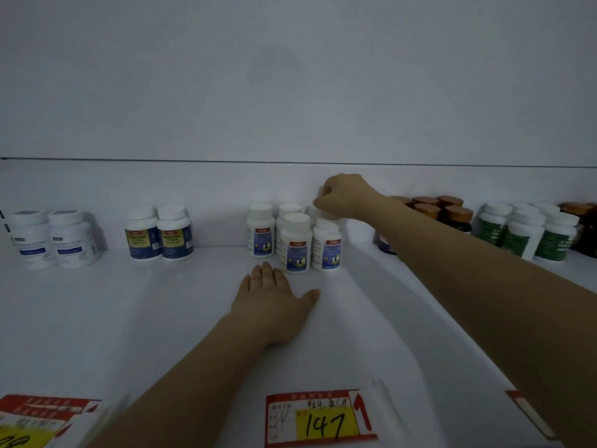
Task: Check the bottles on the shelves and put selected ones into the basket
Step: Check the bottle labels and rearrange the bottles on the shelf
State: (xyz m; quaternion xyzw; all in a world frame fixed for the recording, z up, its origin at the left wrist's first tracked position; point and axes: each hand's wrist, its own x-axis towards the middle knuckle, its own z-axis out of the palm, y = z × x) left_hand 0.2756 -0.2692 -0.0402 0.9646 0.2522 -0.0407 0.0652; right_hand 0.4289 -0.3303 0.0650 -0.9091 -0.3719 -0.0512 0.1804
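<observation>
From my station I see the right hand (339, 197) reaching in towards the back edge of the shelf (161, 302), fingers curled over the top of a white bottle (314, 211) and gripping it at the cap. That bottle is at the rear right of a cluster of matching bottles (296, 242) near the middle of the shelf. Each has a plain white body, a wide white screw cap and a dark blue label with a small red tag at its top. The held one shows only its pale cap and shoulder, its label hidden behind the front bottles. Its cap sits higher in view than its neighbours' caps; whether its base is off the shelf I cannot tell. The left hand (271, 302) lies palm down on the shelf just in front of the cluster, fingers straight and together, thumb spread, holding nothing. Towards the left end stand two pale-labelled bottles (53, 237) and two navy-and-yellow bottles (160, 234). Towards the right end are dark jars with copper caps (442, 210) and green-labelled bottles (529, 236). On the front edge hangs a red and yellow price tag (323, 418) with 147 written on it.
</observation>
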